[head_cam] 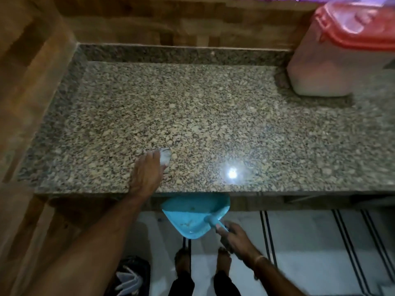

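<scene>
My left hand (146,174) lies on the speckled granite counter (213,116) near its front edge, its fingers over a small pale cloth (165,157) that shows past the fingertips. Just below the counter's front edge hangs a blue dustpan (192,216) with a few crumbs in it. My right hand (234,237) grips the dustpan's handle and holds the pan level under the edge.
A translucent container with a red lid (342,48) stands at the counter's back right. Wood-patterned walls close the left and back. Below are a pale tiled floor with dark stripes, my bare feet (203,261) and a dark bin (130,276) at lower left.
</scene>
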Motion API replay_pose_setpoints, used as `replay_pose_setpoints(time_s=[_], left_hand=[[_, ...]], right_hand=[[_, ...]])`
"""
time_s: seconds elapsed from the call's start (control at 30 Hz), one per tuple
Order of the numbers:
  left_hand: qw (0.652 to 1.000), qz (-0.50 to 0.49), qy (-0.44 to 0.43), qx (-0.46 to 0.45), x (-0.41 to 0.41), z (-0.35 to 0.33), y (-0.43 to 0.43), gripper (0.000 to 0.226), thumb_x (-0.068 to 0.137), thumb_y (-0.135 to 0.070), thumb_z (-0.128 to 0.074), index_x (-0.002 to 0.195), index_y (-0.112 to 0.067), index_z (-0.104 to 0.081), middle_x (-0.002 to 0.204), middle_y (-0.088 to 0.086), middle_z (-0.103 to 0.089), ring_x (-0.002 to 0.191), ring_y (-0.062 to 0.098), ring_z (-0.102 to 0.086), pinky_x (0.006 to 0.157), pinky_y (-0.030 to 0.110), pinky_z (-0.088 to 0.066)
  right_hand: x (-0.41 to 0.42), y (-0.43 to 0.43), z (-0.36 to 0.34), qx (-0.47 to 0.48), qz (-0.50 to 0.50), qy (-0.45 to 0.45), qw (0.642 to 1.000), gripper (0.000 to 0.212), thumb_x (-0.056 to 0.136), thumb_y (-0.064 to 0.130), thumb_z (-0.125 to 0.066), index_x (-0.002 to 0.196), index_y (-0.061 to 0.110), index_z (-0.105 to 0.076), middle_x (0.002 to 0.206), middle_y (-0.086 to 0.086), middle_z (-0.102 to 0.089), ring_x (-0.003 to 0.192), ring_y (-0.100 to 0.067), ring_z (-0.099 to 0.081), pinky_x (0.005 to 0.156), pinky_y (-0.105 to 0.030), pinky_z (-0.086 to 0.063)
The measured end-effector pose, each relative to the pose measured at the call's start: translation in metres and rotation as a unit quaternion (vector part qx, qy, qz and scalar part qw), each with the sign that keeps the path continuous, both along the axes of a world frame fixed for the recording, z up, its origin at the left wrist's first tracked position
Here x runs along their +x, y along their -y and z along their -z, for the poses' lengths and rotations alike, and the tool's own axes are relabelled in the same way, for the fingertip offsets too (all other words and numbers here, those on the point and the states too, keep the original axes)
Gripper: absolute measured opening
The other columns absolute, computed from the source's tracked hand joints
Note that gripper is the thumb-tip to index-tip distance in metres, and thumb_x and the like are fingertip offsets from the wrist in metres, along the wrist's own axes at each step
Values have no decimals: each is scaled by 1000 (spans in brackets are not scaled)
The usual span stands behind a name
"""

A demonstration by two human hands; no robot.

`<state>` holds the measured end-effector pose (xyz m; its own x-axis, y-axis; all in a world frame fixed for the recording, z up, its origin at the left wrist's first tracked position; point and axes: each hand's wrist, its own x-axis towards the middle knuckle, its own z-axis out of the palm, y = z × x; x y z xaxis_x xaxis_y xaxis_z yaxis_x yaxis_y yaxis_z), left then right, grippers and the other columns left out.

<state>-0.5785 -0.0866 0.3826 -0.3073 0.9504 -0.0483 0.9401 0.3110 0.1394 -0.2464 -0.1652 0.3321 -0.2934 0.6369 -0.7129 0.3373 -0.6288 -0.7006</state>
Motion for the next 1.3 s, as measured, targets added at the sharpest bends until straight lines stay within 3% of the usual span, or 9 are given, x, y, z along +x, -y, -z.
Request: replay_pose_setpoints(time_s=[0.17,0.27,0.37,0.53,0.6,0.67,0.83,1.13,1.3], left_hand=[[995,-93,37,15,23,10,-3,59,99,-42,-56,145,-6,-45,125,30,-57,107,47,-58,92,56,-49],[997,-72,5,25,66,14,-24,63,98,-50,-52,151,-18,-39,139,30,-46,118,45,-51,100,56,-41],[999,16,1,41,134,15,-54,56,99,-51,-38,146,-22,-45,140,26,-49,118,43,-52,100,55,-40],[971,226,26,73,214,24,-62,43,90,-36,-52,131,-26,-52,111,14,-67,89,35,-67,92,53,-41],[977,197,56,56,197,21,-71,37,93,-34,-47,129,-31,-53,103,8,-67,84,31,-69,87,49,-49],[991,52,116,27,161,16,-75,34,91,-42,-48,124,-37,-55,100,5,-67,84,28,-68,82,49,-56],[974,-218,44,-45,161,5,-55,59,104,-50,-35,154,-17,-33,154,29,-35,137,48,-40,114,64,-29],[987,156,48,7,375,0,-91,36,100,-35,-39,130,-19,-52,119,11,-62,102,32,-62,89,50,-47],[995,-72,65,26,309,-11,-85,32,93,-48,-58,115,-26,-54,107,8,-65,97,32,-64,87,51,-52]], right_hand=[[37,27,-1,7,53,34,998,78,70,73,-75,97,0,-69,52,11,-52,42,-4,-46,42,-19,-34],[59,38,-1,0,64,36,997,79,51,87,-76,80,14,-65,53,5,-49,43,-10,-43,43,-22,-30],[79,43,-2,-7,115,24,993,78,54,82,-80,83,12,-62,52,3,-43,44,-12,-36,43,-22,-23],[119,46,-11,-9,209,52,977,48,82,52,-72,87,7,-56,52,3,-37,44,-12,-33,47,-25,-20],[141,44,-13,-1,218,59,974,34,99,38,-65,90,6,-56,53,4,-41,45,-11,-35,47,-24,-24],[159,41,-13,-1,217,61,974,27,105,28,-59,91,6,-54,56,2,-42,47,-10,-37,45,-22,-29],[200,25,2,1,219,33,975,26,104,26,-58,93,3,-57,57,-2,-43,47,-11,-41,45,-23,-33],[269,-3,8,-14,176,15,984,34,105,35,-57,93,3,-60,65,-9,-49,46,-11,-45,46,-24,-35],[307,-9,-2,-3,176,-6,984,27,106,34,-55,95,10,-63,67,-4,-50,49,-9,-47,47,-23,-37]])
